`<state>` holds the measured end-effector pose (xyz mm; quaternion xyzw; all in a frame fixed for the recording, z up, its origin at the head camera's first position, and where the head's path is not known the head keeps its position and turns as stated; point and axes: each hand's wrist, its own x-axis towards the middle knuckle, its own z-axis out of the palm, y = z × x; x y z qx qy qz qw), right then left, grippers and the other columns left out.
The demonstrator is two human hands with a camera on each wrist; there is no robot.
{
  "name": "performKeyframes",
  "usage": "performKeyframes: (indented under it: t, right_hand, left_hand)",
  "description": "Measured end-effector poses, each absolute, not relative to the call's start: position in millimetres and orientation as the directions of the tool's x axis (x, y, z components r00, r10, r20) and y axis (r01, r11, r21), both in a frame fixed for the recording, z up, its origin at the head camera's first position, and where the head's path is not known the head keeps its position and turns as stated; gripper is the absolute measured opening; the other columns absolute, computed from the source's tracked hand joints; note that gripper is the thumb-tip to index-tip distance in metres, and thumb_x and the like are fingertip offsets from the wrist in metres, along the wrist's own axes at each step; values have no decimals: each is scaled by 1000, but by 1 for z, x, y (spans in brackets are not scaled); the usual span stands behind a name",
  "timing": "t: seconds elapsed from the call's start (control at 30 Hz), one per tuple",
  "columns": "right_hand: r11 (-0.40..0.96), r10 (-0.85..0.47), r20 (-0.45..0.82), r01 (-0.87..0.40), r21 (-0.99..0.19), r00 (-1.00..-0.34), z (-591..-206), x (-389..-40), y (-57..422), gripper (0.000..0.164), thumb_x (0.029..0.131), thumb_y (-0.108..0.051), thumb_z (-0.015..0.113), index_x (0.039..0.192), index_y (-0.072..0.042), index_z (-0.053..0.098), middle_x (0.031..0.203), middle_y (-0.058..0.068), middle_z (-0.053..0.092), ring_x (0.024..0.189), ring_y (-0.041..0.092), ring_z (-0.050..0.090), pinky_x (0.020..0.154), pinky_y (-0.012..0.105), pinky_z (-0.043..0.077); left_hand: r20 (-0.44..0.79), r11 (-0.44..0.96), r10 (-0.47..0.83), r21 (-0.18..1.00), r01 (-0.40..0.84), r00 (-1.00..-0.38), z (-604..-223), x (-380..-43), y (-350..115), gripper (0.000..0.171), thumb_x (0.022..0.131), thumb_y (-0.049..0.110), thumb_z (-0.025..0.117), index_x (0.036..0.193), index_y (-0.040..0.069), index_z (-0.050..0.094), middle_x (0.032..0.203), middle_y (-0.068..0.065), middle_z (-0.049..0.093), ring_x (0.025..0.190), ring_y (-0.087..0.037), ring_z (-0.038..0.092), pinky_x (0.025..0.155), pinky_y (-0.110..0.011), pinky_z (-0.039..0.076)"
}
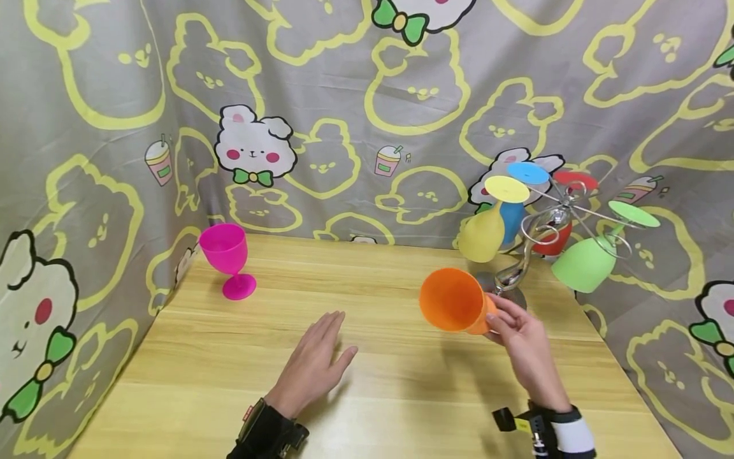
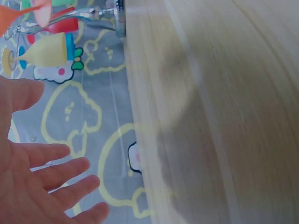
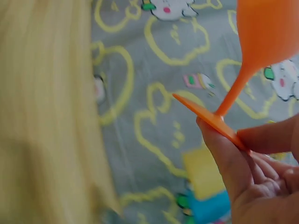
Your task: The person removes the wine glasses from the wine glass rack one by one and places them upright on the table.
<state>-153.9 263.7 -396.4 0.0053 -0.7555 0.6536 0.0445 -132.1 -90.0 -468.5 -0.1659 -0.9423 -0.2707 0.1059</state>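
My right hand (image 1: 524,347) holds an orange plastic goblet (image 1: 450,299) above the table, its mouth tipped toward me and to the left. In the right wrist view, the thumb and fingers pinch the edge of the goblet's round foot (image 3: 212,119), and the stem and bowl rise beyond them. My left hand (image 1: 312,363) hovers over the middle of the table with fingers extended and thumb apart, holding nothing. Just behind the orange goblet stands a curved silver goblet rack (image 1: 518,271), partly hidden by it.
On the rack hang a yellow goblet (image 1: 482,236), a blue one (image 1: 512,223), a red one (image 1: 557,241) and a green one (image 1: 585,264), all upside down. A magenta goblet (image 1: 223,248) stands upright at the table's back left. Patterned grey curtains (image 1: 344,95) enclose the wooden table (image 1: 355,274).
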Motion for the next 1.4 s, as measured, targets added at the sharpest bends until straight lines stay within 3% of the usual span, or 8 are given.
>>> performKeyframes:
  t: [0.3,0.43,0.57,0.73,0.87,1.0,1.13,1.4]
  right_hand:
    - [-49,74,-71,68,-996,-995,-427,-156,216,48,90,-10,58,132,4,40,96,-4,67,87,9,64,74,24,54]
    - [-109,57,-117,110,-988,-992,-438,-153,188,42,89,-5,57,128,2,45,98,3,68,88,13,64,75,27,54]
    - [-160,18,-148,143,-977,-989,-448,-149,160,35,89,-3,56,123,1,51,103,13,66,89,20,65,74,29,54]
    - [-191,-36,-179,182,-964,-983,-453,-144,133,32,89,-6,57,120,-3,55,102,15,66,82,19,65,68,27,55]
    - [-222,-82,-188,202,-954,-979,-456,-141,118,37,87,-12,62,121,-2,54,100,13,66,79,16,62,64,23,54]
    - [-255,-112,-180,203,-945,-977,-459,-138,107,44,85,-16,64,124,0,51,103,11,66,86,16,62,69,27,54]
    - [-295,-122,-167,197,-935,-978,-460,-135,99,40,88,-12,60,124,1,50,108,12,65,96,19,62,78,33,54]
    - [-315,-116,-176,204,-927,-978,-460,-132,92,37,90,-10,57,124,1,50,112,12,63,96,20,61,78,34,54]
  left_hand:
    - [296,762,242,532,370,-924,-467,-132,-86,69,91,53,43,146,20,19,149,-1,25,135,-20,26,107,-44,28]
    - [302,710,212,606,359,-929,-465,-132,-81,67,90,52,45,146,26,19,148,3,27,134,-16,28,106,-42,30]
    - [345,597,191,703,388,-919,-463,-132,-74,64,89,47,51,144,27,24,145,3,34,131,-14,33,103,-42,35]
    - [445,445,156,766,465,-882,-459,-133,-63,54,86,37,62,135,29,41,133,9,47,122,-11,45,95,-37,45]
    - [517,387,80,772,505,-852,-457,-132,-56,39,84,31,66,120,27,55,116,12,58,107,-8,56,89,-31,49]
    - [532,323,3,801,504,-847,-455,-132,-53,31,82,26,68,111,21,60,105,10,63,96,-6,61,82,-29,52]
    - [521,290,-36,822,490,-853,-455,-131,-51,30,80,25,70,109,19,62,101,8,65,90,-8,61,79,-29,54]
    - [516,286,-63,829,480,-854,-458,-131,-51,29,81,21,68,109,15,63,100,3,66,88,-11,62,80,-27,53]
